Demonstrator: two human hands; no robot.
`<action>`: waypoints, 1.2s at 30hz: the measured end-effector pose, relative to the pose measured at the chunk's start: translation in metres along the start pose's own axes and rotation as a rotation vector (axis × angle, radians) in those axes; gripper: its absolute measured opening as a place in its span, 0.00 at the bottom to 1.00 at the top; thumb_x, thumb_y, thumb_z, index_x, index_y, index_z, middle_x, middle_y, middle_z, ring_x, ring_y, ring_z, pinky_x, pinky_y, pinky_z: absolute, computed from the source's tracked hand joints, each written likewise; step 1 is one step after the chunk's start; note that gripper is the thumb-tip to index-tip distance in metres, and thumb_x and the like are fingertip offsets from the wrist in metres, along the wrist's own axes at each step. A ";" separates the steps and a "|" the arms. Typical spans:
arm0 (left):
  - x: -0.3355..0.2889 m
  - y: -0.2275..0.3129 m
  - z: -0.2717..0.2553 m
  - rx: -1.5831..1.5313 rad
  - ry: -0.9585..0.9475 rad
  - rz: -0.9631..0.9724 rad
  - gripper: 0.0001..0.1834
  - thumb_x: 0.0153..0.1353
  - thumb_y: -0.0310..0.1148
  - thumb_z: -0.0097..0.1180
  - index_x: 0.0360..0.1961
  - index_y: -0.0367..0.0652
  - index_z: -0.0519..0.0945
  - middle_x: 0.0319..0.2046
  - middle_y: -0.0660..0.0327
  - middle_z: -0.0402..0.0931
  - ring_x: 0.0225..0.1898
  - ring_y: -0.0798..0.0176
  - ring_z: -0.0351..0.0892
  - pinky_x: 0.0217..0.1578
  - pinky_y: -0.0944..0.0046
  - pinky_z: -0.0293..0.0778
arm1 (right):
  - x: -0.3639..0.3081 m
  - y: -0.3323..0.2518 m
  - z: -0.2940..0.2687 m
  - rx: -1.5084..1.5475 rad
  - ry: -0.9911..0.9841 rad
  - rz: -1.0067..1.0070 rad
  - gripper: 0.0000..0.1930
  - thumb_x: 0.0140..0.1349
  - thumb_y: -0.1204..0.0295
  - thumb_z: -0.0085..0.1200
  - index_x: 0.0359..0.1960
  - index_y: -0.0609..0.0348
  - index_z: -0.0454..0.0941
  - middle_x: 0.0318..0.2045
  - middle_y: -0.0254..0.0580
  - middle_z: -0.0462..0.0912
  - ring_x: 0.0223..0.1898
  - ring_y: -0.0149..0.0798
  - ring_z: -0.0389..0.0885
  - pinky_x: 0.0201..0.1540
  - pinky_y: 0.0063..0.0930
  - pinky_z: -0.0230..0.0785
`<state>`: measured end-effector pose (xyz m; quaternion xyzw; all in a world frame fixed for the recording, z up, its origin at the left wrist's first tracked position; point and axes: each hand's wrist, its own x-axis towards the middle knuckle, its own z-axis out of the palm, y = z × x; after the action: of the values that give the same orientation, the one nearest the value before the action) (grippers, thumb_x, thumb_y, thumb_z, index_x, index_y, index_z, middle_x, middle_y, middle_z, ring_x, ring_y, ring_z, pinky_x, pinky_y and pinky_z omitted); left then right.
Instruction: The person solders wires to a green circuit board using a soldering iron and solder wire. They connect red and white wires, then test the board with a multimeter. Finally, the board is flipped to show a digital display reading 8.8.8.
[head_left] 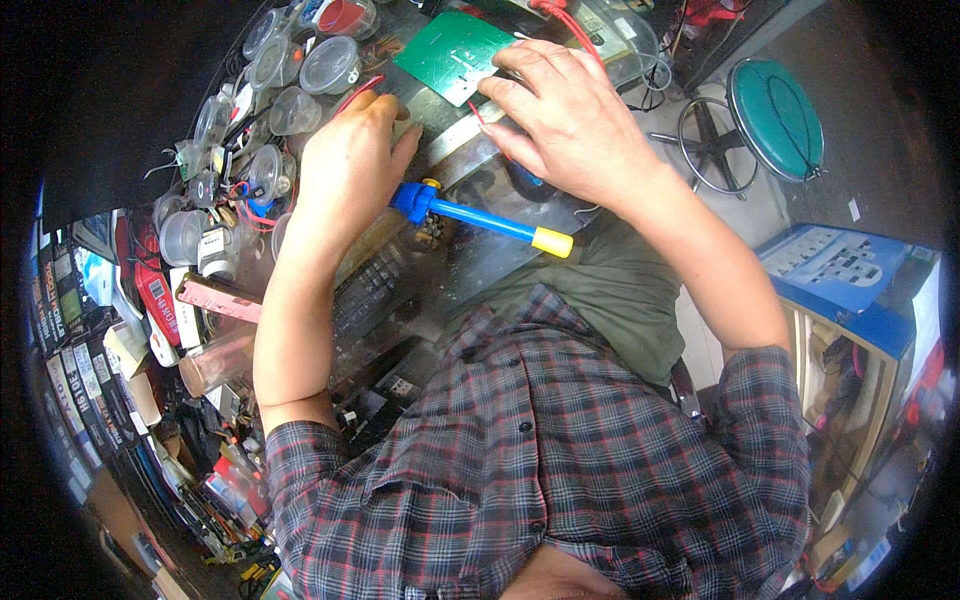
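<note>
Two hands apart: left hand (350, 150), right hand (568, 118); green board (447, 52) between, right fingertips (488, 87) at its edge; grips unclear.

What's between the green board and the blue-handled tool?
Head view: mainly a pale strip runs between the green board and the blue-handled tool.

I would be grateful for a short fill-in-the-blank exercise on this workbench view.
1. The flat board near the right hand is ____ in colour.
2. The thin strip at the left hand is ____ in colour.
3. The blue rod has a ____ coloured end piece.
4. The stool has a seat that is ____ in shape.

Missing words: green; red; yellow; round.
</note>
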<state>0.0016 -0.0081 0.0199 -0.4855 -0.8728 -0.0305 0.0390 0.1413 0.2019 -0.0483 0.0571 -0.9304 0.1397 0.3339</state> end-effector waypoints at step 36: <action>-0.039 -0.013 -0.018 -0.306 0.332 -0.305 0.08 0.68 0.23 0.65 0.47 0.35 0.86 0.36 0.50 0.86 0.37 0.52 0.88 0.41 0.58 0.80 | 0.022 0.078 -0.063 0.174 0.172 0.225 0.07 0.67 0.74 0.63 0.44 0.61 0.88 0.43 0.46 0.88 0.47 0.47 0.87 0.54 0.37 0.77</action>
<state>0.0117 -0.0497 0.0333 -0.3372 -0.9026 -0.2470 0.1027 0.1471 0.2949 -0.0047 -0.0310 -0.8835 0.2605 0.3881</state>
